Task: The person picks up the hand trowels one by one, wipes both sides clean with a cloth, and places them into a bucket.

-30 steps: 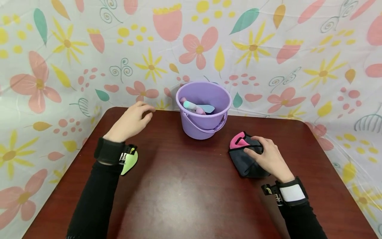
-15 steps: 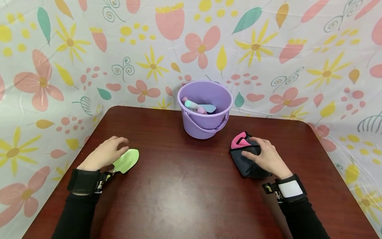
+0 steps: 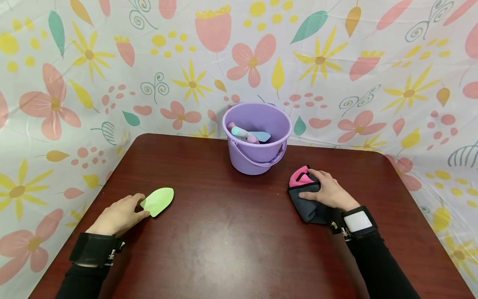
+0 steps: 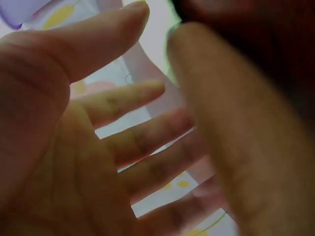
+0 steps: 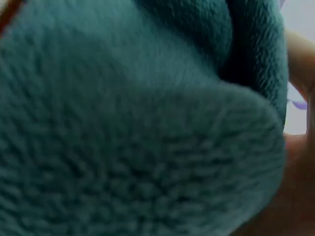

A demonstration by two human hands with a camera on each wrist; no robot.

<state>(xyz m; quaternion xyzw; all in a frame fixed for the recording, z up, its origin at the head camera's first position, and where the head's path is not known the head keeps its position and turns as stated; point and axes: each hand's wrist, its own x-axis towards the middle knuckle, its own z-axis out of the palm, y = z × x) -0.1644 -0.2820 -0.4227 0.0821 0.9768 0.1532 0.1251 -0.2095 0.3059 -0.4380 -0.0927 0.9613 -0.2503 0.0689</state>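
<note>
On the left of the table a small trowel lies flat, its lime-green blade [image 3: 158, 201] pointing away. My left hand [image 3: 121, 214] is over its handle end, hiding that part in the head view. In the left wrist view the tan handle [image 4: 236, 123] crosses in front of the palm, with fingers [image 4: 142, 140] spread and straight behind it. My right hand [image 3: 325, 193] rests on a soft dark grey fabric item [image 3: 310, 207] with black trim and a pink part. The right wrist view is mostly its dark teal plush surface [image 5: 138, 137]; whether the fingertips pinch it is hidden.
A purple bucket [image 3: 248, 160] stands at the back middle, its handle hanging at the front. Inside lie a tool with a pale blue blade [image 3: 261, 136] and pastel pieces. A flower-printed cloth [image 3: 179, 45] hangs behind the dark brown table [image 3: 220, 241].
My left hand came down and toward me from beside the bucket to the trowel's handle end. My right hand lowered slightly onto the grey fabric item, which stayed in place.
</note>
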